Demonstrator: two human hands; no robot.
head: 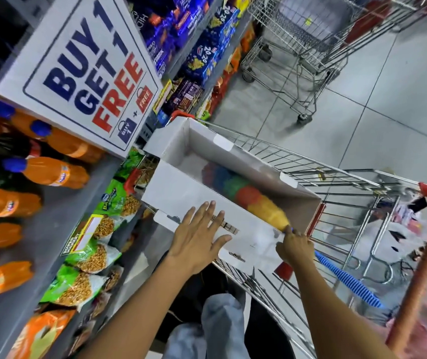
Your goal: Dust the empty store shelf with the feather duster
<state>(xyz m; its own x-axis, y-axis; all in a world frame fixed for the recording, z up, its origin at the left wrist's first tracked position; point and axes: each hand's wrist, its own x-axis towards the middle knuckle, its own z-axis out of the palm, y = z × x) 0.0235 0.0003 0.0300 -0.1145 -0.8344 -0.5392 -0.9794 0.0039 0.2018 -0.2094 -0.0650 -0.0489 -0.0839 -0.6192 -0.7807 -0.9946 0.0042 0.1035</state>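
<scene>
A feather duster (248,195) with blurred purple, blue, green, red and yellow bands lies inside an open white cardboard box (189,195) that rests on a shopping cart. My right hand (295,246) grips the duster where the yellow head meets its blue ribbed handle (347,281), which sticks out behind the hand. My left hand (199,234) lies flat with fingers spread on the box's near wall. Which shelf is the bare one I cannot tell.
The shopping cart (336,182) with red trim stands at the right; a second cart (298,47) is farther along the aisle. Left are shelves of orange soda bottles (51,174), green snack bags (90,255), blue biscuit packs (207,55) and a "BUY 1 GET 1 FREE" sign (85,71). The floor is grey tile (388,99).
</scene>
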